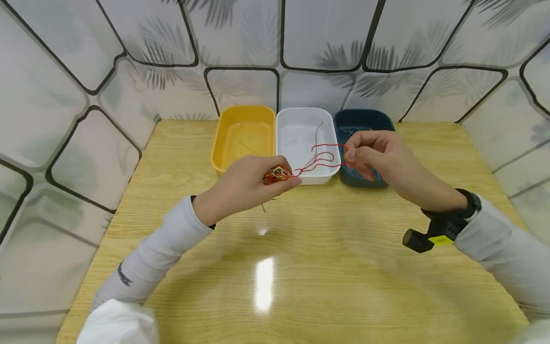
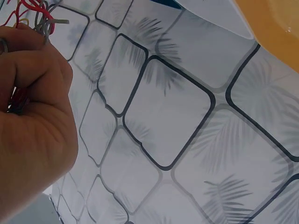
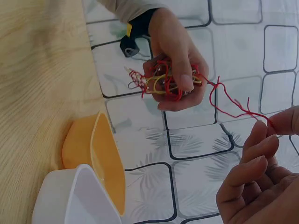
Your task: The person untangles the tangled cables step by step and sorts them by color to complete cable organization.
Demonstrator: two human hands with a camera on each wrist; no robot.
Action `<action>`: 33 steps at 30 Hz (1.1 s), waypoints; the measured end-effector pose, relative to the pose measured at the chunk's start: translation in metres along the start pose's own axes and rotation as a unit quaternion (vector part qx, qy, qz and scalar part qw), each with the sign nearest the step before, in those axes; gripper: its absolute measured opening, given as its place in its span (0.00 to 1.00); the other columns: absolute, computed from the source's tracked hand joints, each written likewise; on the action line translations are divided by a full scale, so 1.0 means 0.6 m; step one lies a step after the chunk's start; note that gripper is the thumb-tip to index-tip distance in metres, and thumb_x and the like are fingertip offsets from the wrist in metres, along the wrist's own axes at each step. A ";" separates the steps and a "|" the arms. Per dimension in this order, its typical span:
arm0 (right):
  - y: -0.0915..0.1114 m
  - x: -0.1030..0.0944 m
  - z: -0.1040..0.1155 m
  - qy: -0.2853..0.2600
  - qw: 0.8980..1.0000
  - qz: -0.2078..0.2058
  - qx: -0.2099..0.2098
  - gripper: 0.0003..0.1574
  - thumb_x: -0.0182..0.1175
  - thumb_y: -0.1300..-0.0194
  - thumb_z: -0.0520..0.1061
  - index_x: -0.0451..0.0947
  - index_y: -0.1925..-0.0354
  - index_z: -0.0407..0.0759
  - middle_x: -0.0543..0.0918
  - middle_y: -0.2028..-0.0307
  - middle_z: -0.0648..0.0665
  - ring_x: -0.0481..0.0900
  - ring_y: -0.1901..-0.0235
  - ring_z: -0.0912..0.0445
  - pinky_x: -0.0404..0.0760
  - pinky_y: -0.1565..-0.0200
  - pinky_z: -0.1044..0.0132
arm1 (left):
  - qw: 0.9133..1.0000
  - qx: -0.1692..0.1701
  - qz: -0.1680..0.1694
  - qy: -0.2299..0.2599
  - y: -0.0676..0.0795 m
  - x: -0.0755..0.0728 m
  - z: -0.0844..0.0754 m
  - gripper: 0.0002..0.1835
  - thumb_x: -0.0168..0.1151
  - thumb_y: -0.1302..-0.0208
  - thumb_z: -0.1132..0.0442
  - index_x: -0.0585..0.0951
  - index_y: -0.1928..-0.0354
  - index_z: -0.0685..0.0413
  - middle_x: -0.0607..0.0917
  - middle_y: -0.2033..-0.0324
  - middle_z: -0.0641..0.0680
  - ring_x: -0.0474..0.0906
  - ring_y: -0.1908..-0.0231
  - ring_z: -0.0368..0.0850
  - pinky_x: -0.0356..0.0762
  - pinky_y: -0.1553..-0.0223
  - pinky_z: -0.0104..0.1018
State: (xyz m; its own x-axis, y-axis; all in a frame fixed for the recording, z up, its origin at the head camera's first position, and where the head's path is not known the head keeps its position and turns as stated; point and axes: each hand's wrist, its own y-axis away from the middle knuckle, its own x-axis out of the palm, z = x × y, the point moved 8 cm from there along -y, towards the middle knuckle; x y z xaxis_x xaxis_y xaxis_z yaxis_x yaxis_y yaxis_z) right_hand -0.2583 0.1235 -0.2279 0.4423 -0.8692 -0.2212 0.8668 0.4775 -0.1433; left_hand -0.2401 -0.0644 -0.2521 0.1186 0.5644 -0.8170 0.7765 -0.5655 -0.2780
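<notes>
A tangled bundle of red, yellow and grey strings (image 1: 276, 175) is gripped in my left hand (image 1: 249, 184), partly hidden by the curled fingers. In the right wrist view the bundle (image 3: 168, 81) sticks out on both sides of that fist. My right hand (image 1: 382, 155) pinches red string (image 1: 328, 165) between thumb and forefinger. This string runs in loose loops from the bundle, above the white bin (image 1: 307, 179). The right hand is over the dark teal bin (image 1: 365, 181). At the left wrist view's edge, some string ends (image 2: 44, 16) show above the left hand (image 2: 37, 121).
Three bins stand side by side at the table's back edge. The yellow bin (image 1: 216, 148) has a faint pale strand inside; the teal one holds light strands. A patterned curtain (image 1: 322, 33) rises behind them. The wooden table (image 1: 301, 277) extends toward me.
</notes>
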 end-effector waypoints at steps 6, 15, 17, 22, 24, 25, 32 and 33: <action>0.019 -0.007 -0.015 0.004 0.999 -0.020 0.025 0.06 0.51 0.36 0.38 0.69 0.69 0.35 0.64 0.85 0.43 0.62 0.82 0.52 0.65 0.75 0.62 | 0.999 0.000 0.035 0.019 0.007 0.014 -0.004 0.14 0.49 0.37 0.38 0.74 0.68 0.36 0.71 0.87 0.35 0.66 0.86 0.31 0.65 0.79 0.30; 0.037 -0.074 -0.010 -0.067 0.993 -0.091 0.029 0.07 0.49 0.34 0.38 0.70 0.68 0.35 0.74 0.71 0.43 0.61 0.83 0.53 0.60 0.79 0.62 | 0.998 -0.006 0.059 0.025 0.006 0.019 0.003 0.21 0.44 0.38 0.33 0.74 0.70 0.39 0.67 0.86 0.42 0.62 0.83 0.35 0.62 0.78 0.31; 0.033 -0.086 -0.012 -0.068 0.992 -0.099 0.030 0.08 0.50 0.34 0.39 0.71 0.68 0.35 0.74 0.70 0.43 0.61 0.82 0.53 0.59 0.79 0.62 | 0.998 -0.011 0.056 0.019 0.009 0.014 0.007 0.22 0.43 0.38 0.32 0.74 0.70 0.38 0.65 0.87 0.42 0.61 0.84 0.35 0.62 0.78 0.32; 0.024 -0.101 -0.027 -0.079 0.990 -0.111 0.034 0.10 0.53 0.35 0.41 0.72 0.68 0.34 0.74 0.71 0.43 0.61 0.82 0.53 0.57 0.78 0.60 | 0.998 -0.006 0.055 0.012 0.014 0.006 0.008 0.18 0.44 0.34 0.39 0.74 0.69 0.41 0.67 0.86 0.42 0.62 0.83 0.36 0.63 0.77 0.32; 0.020 -0.104 -0.033 -0.089 0.989 -0.108 0.037 0.10 0.53 0.34 0.41 0.72 0.69 0.34 0.74 0.72 0.43 0.61 0.82 0.53 0.56 0.78 0.60 | 0.998 -0.003 0.056 0.010 0.016 0.006 0.009 0.16 0.45 0.32 0.43 0.75 0.69 0.43 0.69 0.84 0.42 0.64 0.82 0.35 0.65 0.76 0.32; 0.018 -0.107 -0.036 -0.094 0.989 -0.105 0.040 0.10 0.53 0.34 0.42 0.73 0.69 0.35 0.75 0.72 0.44 0.61 0.82 0.54 0.55 0.78 0.61 | 0.998 -0.001 0.056 0.009 0.016 0.006 0.009 0.16 0.45 0.31 0.44 0.75 0.69 0.43 0.71 0.83 0.42 0.65 0.81 0.35 0.66 0.75 0.31; 0.005 -0.143 -0.051 -0.139 0.981 -0.113 0.071 0.09 0.53 0.34 0.43 0.73 0.66 0.36 0.72 0.73 0.45 0.54 0.82 0.53 0.50 0.77 0.61 | 0.998 -0.004 0.057 0.013 0.020 0.006 0.019 0.18 0.42 0.31 0.44 0.75 0.70 0.44 0.74 0.80 0.44 0.67 0.80 0.35 0.68 0.74 0.31; 0.003 -0.154 -0.054 -0.155 0.977 -0.125 0.075 0.09 0.53 0.35 0.42 0.73 0.66 0.35 0.72 0.74 0.45 0.52 0.82 0.53 0.49 0.78 0.61 | 0.998 -0.006 0.056 0.013 0.021 0.005 0.021 0.18 0.43 0.31 0.44 0.75 0.71 0.44 0.73 0.81 0.43 0.67 0.80 0.35 0.68 0.74 0.31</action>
State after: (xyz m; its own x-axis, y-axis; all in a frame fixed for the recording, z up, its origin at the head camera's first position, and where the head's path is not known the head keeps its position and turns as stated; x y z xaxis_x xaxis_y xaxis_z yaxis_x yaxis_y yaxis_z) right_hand -0.3049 0.2086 -0.2390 0.2415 -0.9642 0.1094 0.9702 0.2423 -0.0069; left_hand -0.2375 -0.0772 -0.2646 0.2215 0.5142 -0.8286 0.7653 -0.6182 -0.1791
